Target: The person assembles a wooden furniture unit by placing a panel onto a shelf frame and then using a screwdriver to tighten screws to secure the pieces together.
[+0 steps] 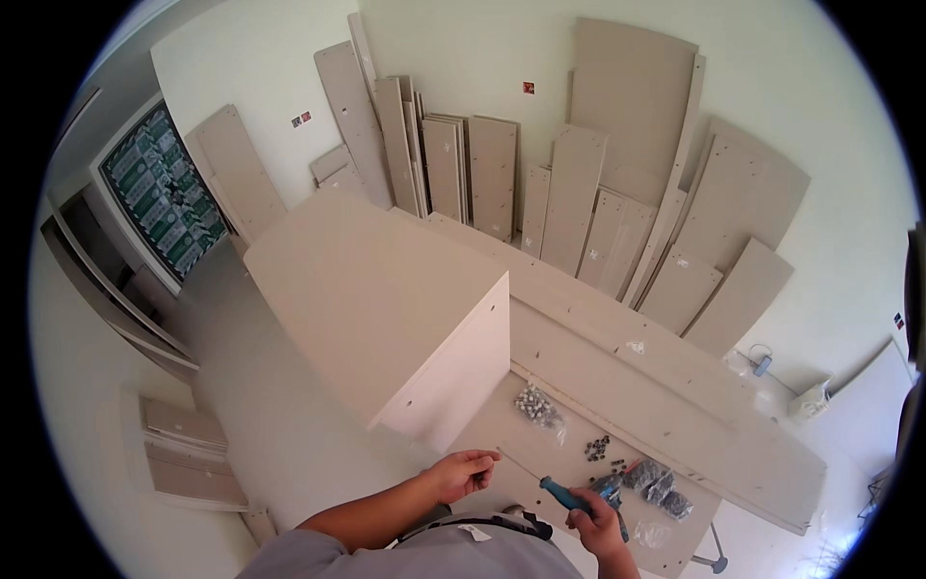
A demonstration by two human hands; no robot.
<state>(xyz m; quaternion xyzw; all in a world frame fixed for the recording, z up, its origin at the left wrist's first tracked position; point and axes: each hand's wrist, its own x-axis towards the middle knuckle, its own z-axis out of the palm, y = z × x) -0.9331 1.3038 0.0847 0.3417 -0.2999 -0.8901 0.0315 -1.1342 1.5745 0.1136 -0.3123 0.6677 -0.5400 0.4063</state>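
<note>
My right hand (598, 526) is wrapped round the teal handle of a screwdriver (559, 492), its thin shaft pointing up and left. My left hand (465, 476) is closed, thumb and fingertips pinched together close to the screwdriver's tip; whatever they pinch is too small to make out. Ahead of both hands stands a box-shaped beige panel unit (386, 280) with small holes along its edge. Near my right hand, a clear bag of white pieces (538, 407), loose dark fittings (597, 448) and dark filled bags (661, 485) lie on a beige board (569, 439). A blue and black tool (610, 485) is partly hidden by that hand.
Long beige panels (637, 372) lie stacked behind the unit, stretching to the right. Many more boards (492, 174) lean on the far wall. A hammer-like tool (716, 562) rests past the board's right edge. At left is a door in green patterned film (166, 188).
</note>
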